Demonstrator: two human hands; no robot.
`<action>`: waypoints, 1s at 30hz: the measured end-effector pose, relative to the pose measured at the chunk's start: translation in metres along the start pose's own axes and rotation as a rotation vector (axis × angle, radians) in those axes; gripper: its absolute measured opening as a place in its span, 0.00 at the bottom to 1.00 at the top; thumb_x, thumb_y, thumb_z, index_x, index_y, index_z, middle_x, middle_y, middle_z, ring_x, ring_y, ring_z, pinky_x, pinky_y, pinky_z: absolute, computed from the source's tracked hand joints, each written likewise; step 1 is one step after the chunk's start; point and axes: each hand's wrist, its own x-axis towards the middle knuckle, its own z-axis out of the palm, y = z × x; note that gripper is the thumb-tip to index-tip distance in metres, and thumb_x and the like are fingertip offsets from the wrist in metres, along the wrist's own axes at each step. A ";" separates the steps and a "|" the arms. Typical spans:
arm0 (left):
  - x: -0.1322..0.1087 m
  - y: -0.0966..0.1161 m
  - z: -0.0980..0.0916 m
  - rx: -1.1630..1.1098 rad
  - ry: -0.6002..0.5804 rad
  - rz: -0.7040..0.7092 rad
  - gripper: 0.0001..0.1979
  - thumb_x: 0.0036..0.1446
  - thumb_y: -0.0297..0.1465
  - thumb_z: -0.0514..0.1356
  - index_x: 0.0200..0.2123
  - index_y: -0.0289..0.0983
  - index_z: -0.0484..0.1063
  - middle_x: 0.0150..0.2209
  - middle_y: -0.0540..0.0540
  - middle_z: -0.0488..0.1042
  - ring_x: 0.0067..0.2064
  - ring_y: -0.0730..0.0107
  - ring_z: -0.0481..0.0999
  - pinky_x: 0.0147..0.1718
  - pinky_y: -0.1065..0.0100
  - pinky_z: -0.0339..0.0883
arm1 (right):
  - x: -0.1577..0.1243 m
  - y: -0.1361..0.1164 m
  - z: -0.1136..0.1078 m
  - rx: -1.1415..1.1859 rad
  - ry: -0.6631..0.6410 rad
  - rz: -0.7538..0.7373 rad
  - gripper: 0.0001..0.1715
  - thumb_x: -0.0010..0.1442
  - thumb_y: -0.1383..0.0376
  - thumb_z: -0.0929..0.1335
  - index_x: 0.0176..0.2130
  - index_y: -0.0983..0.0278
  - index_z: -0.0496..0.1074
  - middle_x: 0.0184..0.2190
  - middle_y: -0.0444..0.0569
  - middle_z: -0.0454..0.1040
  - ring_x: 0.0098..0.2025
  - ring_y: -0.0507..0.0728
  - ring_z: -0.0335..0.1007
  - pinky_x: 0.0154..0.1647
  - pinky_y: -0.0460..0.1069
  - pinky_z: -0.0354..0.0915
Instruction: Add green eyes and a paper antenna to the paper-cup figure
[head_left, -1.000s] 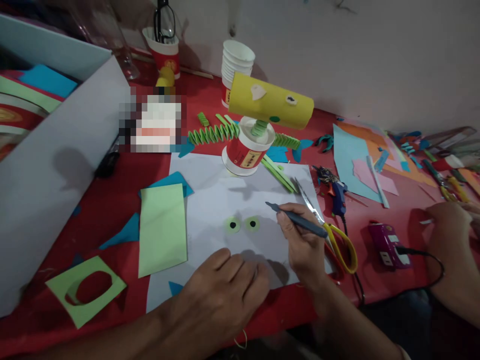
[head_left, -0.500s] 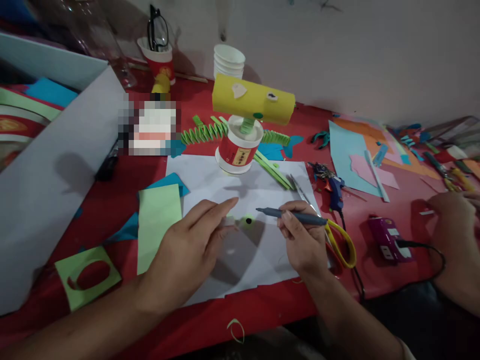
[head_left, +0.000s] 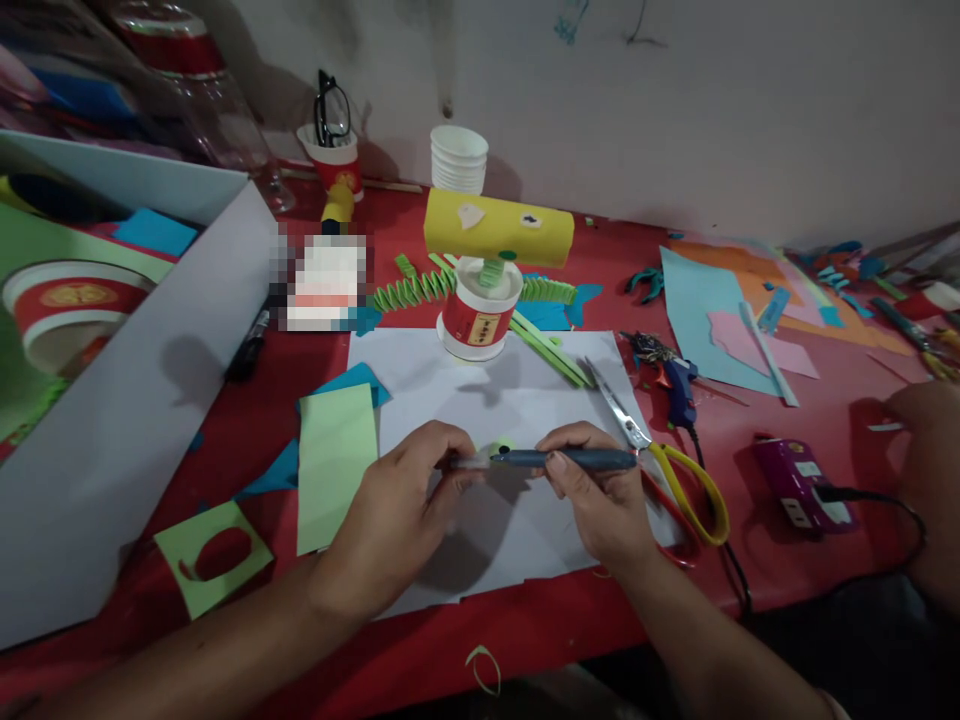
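My right hand [head_left: 604, 490] is closed around a dark grey marker pen [head_left: 592, 459], held level with its tip towards the left. Opposite it, my left hand [head_left: 409, 490] pinches a small pale translucent piece [head_left: 474, 460], blurred and partly covered by the fingers. The pen's tip end reaches this piece; whether it goes inside I cannot tell. Just behind the pen, a small green paper disc [head_left: 508, 442] with a black dot lies on the white sheet [head_left: 487, 545]. Beyond stands a paper-cup figure [head_left: 480, 315] with a yellow tube head [head_left: 496, 228] and folded green paper arms.
Scissors [head_left: 652, 440] with yellow and red handles lie right of my right hand, near a blue glue gun [head_left: 680, 390] and a purple power socket [head_left: 802, 485]. Green paper [head_left: 337, 465] lies left. A white box [head_left: 172, 370] borders the left side. Another person's arm [head_left: 930, 470] rests far right.
The marker pen has moved left, so its tip now meets the piece in my left hand. My left fingers have curled in more tightly. The camera view has tilted slightly up.
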 end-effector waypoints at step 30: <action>-0.006 0.009 -0.004 0.029 0.027 0.361 0.15 0.55 0.20 0.51 0.42 0.36 0.72 0.34 0.44 0.77 0.34 0.67 0.76 0.32 0.67 0.71 | -0.002 -0.011 0.010 0.136 -0.146 0.149 0.06 0.51 0.65 0.74 0.34 0.62 0.79 0.21 0.45 0.74 0.19 0.51 0.70 0.18 0.44 0.68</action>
